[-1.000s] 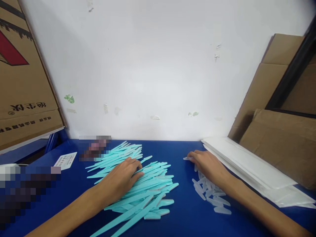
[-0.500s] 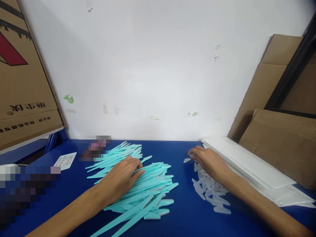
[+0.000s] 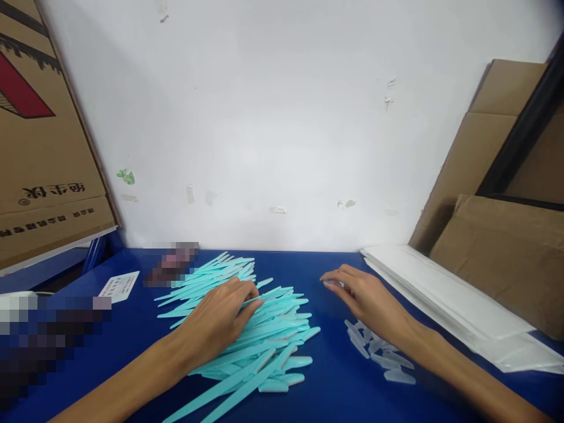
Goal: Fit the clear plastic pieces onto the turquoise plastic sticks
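Observation:
A loose pile of teal plastic sticks [image 3: 247, 329] lies on the blue table [image 3: 326, 388] in front of me. My left hand [image 3: 220, 320] rests on top of the pile, thumb and fingers pinched on one teal stick. A smaller heap of clear plastic caps [image 3: 379, 352] lies to the right, partly hidden under my right forearm. My right hand [image 3: 365, 299] hovers just left of that heap, its fingertips pinched on one clear cap [image 3: 329, 284] low over the table.
A white wall [image 3: 282, 117] closes the back. A printed cardboard box [image 3: 39, 147] leans at the left, brown cardboard [image 3: 506, 258] stands at the right over flat white sheets [image 3: 440, 299]. A small white card [image 3: 118, 286] lies at the back left.
My right hand has moved left, away from the clear caps, taking up the single cap that lay at the heap's left. My left hand has barely shifted on the teal pile.

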{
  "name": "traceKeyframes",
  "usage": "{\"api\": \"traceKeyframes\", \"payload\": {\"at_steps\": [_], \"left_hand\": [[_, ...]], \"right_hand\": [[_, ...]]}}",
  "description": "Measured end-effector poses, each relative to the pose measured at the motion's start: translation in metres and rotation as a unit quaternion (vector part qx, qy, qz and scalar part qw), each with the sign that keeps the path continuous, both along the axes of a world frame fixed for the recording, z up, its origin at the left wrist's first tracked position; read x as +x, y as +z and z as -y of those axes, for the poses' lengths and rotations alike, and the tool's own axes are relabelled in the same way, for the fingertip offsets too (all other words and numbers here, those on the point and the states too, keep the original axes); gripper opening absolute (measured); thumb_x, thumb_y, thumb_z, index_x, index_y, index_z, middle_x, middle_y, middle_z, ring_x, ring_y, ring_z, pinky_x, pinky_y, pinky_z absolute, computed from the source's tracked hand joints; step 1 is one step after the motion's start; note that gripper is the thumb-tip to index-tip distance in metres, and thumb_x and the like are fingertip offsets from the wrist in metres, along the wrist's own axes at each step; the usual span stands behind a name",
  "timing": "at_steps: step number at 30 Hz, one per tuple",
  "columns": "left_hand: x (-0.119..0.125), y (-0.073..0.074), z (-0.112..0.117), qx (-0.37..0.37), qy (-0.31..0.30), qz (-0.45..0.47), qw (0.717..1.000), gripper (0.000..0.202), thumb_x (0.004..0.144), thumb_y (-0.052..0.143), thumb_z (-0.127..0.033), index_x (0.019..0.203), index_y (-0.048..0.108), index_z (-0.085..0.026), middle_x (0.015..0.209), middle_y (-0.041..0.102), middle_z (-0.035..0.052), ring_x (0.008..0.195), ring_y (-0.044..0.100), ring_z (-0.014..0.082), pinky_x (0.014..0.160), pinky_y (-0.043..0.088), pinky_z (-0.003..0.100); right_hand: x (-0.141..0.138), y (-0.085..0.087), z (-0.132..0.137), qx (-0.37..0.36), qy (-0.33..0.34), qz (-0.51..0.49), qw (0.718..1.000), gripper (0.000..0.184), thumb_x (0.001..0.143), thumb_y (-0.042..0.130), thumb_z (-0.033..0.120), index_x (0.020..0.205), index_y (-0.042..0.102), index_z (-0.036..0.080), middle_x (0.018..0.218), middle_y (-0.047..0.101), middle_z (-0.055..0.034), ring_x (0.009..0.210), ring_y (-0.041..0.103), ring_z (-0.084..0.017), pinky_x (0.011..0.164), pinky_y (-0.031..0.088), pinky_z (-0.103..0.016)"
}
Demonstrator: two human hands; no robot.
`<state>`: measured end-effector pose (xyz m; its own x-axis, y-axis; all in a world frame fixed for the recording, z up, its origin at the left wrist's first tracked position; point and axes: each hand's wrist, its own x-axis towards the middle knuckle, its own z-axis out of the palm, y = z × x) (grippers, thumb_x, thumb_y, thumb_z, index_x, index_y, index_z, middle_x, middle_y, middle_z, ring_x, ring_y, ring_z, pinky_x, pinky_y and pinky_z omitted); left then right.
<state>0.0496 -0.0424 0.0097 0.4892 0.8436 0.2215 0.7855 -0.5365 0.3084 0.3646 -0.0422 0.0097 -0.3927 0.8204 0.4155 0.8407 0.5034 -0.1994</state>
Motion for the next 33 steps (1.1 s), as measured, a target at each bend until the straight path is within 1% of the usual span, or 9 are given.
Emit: {"api": "traceKeyframes", "payload": {"at_steps": [5, 9, 13, 18, 21, 24, 28, 31, 33], "left_hand": [[0.001, 0.0, 0.001, 0.008, -0.005, -0.003, 1.0, 0.03, 0.105, 0.037, -0.042, 0.097, 0.058, -0.023, 0.092, 0.063, 0.0041, 0.083, 0.058, 0.0226, 0.07, 0.043, 0.034], [0.001, -0.001, 0.002, 0.047, -0.041, 0.018, 0.998, 0.027, 0.105, 0.038, -0.038, 0.095, 0.058, -0.022, 0.094, 0.065, 0.0039, 0.087, 0.058, 0.0217, 0.076, 0.045, 0.035], [0.001, 0.0, 0.003, 0.068, -0.029, 0.008, 0.997, 0.027, 0.105, 0.039, -0.038, 0.098, 0.059, -0.022, 0.092, 0.066, 0.0042, 0.085, 0.059, 0.0227, 0.075, 0.045, 0.036], [0.002, -0.002, 0.004, 0.097, -0.051, 0.006, 0.994, 0.026, 0.106, 0.038, -0.035, 0.102, 0.06, -0.022, 0.089, 0.068, 0.0022, 0.079, 0.061, 0.0205, 0.088, 0.046, 0.044], [0.003, -0.004, 0.005, 0.113, -0.07, 0.028, 0.991, 0.024, 0.106, 0.038, -0.032, 0.104, 0.059, -0.021, 0.094, 0.069, 0.0038, 0.084, 0.063, 0.0212, 0.078, 0.048, 0.037], [0.004, -0.004, 0.006, 0.112, -0.086, 0.06, 0.988, 0.02, 0.106, 0.04, -0.03, 0.106, 0.057, -0.021, 0.097, 0.069, 0.0033, 0.087, 0.065, 0.0195, 0.073, 0.048, 0.031], [0.004, -0.002, 0.009, 0.1, -0.094, 0.075, 0.988, 0.015, 0.106, 0.041, -0.029, 0.106, 0.055, -0.022, 0.091, 0.068, 0.0002, 0.075, 0.064, 0.0154, 0.063, 0.044, 0.026], [0.006, -0.001, 0.011, 0.116, -0.116, 0.076, 0.984, 0.015, 0.106, 0.04, -0.027, 0.104, 0.054, -0.022, 0.086, 0.066, -0.0004, 0.069, 0.062, 0.0143, 0.058, 0.041, 0.025], [0.006, 0.0, 0.012, 0.129, -0.126, 0.081, 0.98, 0.015, 0.106, 0.04, -0.026, 0.102, 0.054, -0.021, 0.085, 0.066, -0.0004, 0.067, 0.061, 0.0137, 0.057, 0.04, 0.025]], "right_hand": [[-0.008, -0.004, 0.007, -0.008, 0.039, -0.028, 0.999, 0.029, 0.106, 0.044, 0.027, 0.127, 0.064, 0.026, 0.105, 0.068, -0.0046, 0.08, 0.067, -0.017, 0.07, 0.052, -0.031], [-0.011, -0.004, 0.01, 0.004, 0.042, -0.033, 0.999, 0.028, 0.104, 0.047, 0.028, 0.123, 0.067, 0.023, 0.096, 0.069, -0.0048, 0.074, 0.066, -0.017, 0.067, 0.053, -0.03], [-0.012, -0.003, 0.011, 0.03, 0.055, -0.044, 0.997, 0.03, 0.105, 0.046, 0.027, 0.125, 0.068, 0.022, 0.092, 0.071, -0.0059, 0.075, 0.067, -0.018, 0.069, 0.054, -0.03], [-0.013, -0.001, 0.012, 0.055, 0.069, -0.053, 0.995, 0.033, 0.107, 0.04, 0.027, 0.123, 0.068, 0.021, 0.084, 0.071, -0.0049, 0.07, 0.067, -0.017, 0.063, 0.053, -0.028], [-0.015, 0.002, 0.016, 0.063, 0.072, -0.075, 0.993, 0.033, 0.107, 0.038, 0.026, 0.115, 0.07, 0.021, 0.078, 0.069, -0.0029, 0.066, 0.065, -0.016, 0.06, 0.051, -0.027], [-0.019, 0.003, 0.021, 0.066, 0.086, -0.101, 0.989, 0.033, 0.107, 0.039, 0.025, 0.113, 0.07, 0.022, 0.078, 0.069, -0.002, 0.065, 0.064, -0.015, 0.061, 0.051, -0.026], [-0.023, -0.001, 0.024, 0.088, 0.126, -0.087, 0.984, 0.033, 0.108, 0.038, 0.027, 0.118, 0.069, 0.02, 0.084, 0.072, -0.004, 0.071, 0.067, -0.015, 0.065, 0.053, -0.026], [-0.025, -0.004, 0.025, 0.11, 0.147, -0.079, 0.98, 0.033, 0.108, 0.038, 0.026, 0.121, 0.067, 0.018, 0.093, 0.075, -0.0068, 0.077, 0.069, -0.017, 0.069, 0.055, -0.028], [-0.026, -0.005, 0.026, 0.121, 0.15, -0.084, 0.978, 0.032, 0.108, 0.039, 0.026, 0.122, 0.067, 0.018, 0.092, 0.074, -0.0069, 0.076, 0.069, -0.016, 0.068, 0.055, -0.027]]}}
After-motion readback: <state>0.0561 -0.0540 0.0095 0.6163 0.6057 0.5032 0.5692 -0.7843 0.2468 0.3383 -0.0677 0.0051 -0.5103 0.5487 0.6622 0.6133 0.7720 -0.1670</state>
